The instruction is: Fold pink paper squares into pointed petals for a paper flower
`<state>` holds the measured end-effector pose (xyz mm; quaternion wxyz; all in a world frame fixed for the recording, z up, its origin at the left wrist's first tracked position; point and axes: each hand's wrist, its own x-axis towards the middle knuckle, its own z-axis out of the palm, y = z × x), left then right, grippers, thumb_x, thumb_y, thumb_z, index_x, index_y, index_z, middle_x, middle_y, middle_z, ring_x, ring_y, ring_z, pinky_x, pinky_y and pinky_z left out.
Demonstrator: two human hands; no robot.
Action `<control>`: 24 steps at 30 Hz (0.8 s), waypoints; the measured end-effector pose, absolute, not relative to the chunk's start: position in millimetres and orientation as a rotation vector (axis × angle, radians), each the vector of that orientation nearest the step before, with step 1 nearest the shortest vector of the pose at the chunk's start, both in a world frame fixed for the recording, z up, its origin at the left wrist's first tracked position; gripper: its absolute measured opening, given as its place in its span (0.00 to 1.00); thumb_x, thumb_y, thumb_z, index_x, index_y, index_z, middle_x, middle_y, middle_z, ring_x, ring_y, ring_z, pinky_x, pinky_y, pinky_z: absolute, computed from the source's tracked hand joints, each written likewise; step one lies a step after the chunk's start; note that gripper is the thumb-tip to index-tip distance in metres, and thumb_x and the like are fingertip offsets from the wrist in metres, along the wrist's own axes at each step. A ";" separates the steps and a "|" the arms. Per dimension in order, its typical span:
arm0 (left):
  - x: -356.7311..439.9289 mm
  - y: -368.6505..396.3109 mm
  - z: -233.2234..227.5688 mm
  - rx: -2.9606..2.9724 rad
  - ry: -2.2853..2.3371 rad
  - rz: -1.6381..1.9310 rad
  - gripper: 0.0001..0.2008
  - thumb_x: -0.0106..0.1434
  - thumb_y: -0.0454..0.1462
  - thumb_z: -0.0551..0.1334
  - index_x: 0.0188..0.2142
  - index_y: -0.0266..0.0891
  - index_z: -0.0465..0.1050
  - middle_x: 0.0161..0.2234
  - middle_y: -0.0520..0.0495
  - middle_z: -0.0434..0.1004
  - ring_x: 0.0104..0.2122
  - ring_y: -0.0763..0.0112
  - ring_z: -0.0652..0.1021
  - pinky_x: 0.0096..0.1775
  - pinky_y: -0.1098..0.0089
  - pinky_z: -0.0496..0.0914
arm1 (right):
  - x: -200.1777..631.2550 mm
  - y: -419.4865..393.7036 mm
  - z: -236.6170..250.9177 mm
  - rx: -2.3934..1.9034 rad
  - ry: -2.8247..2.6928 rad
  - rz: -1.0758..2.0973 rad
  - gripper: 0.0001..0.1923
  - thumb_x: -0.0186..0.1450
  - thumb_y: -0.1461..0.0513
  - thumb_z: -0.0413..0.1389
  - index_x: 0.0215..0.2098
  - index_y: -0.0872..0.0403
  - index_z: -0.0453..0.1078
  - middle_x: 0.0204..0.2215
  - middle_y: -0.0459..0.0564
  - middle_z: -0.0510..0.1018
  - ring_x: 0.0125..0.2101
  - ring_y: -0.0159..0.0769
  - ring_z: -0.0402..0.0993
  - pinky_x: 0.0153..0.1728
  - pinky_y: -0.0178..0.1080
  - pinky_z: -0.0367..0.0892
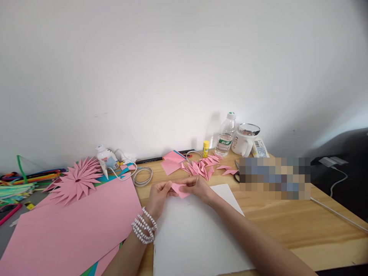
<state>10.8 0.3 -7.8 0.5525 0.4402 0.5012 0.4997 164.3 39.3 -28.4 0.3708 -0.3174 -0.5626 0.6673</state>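
Between my two hands is a small piece of folded pink paper (180, 190), held over the far end of a white board (198, 234). My left hand (160, 194), with strings of pearly beads around the wrist, pinches its left side. On the right side, the thumb and fingers of my right hand (197, 187) press the paper. Just beyond my hands lies a loose pile of folded pink paper pieces (199, 166). Flat pink paper squares (171, 163) are to the left of that pile.
Large pink sheets (77, 230) and a pink paper pinwheel shape (77, 180) lie left. Along the wall stand a white bottle (107, 157), a yellow glue stick (206, 148), a water bottle (226, 136) and a white mug (244, 141). Scissors (237, 175) and a coiled cable (143, 177) lie nearby.
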 end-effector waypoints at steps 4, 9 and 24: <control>9.9 1.1 -4.4 0.985 1.077 1.143 0.23 0.54 0.50 0.54 0.25 0.30 0.73 0.23 0.40 0.75 0.23 0.70 0.74 0.29 0.69 0.68 | 164.5 39.5 -26.4 -0.843 -1.432 1.682 0.25 0.42 0.55 0.63 0.37 0.57 0.73 0.28 0.50 0.78 0.29 0.38 0.72 0.35 0.41 0.66; 9.9 1.0 -4.6 1.036 1.155 1.125 0.19 0.52 0.48 0.58 0.23 0.31 0.73 0.22 0.43 0.75 0.22 0.70 0.74 0.28 0.69 0.69 | 164.4 38.3 -25.9 -0.841 -1.447 1.672 0.25 0.41 0.54 0.63 0.36 0.57 0.73 0.28 0.50 0.78 0.30 0.38 0.72 0.36 0.42 0.65; 18.2 -2.0 -6.4 1.166 1.405 1.201 0.12 0.49 0.42 0.62 0.19 0.34 0.71 0.15 0.50 0.72 0.17 0.74 0.71 0.24 0.74 0.64 | 162.1 41.3 -32.3 -0.920 -1.396 1.655 0.24 0.39 0.59 0.65 0.33 0.57 0.66 0.20 0.42 0.72 0.22 0.29 0.69 0.26 0.33 0.64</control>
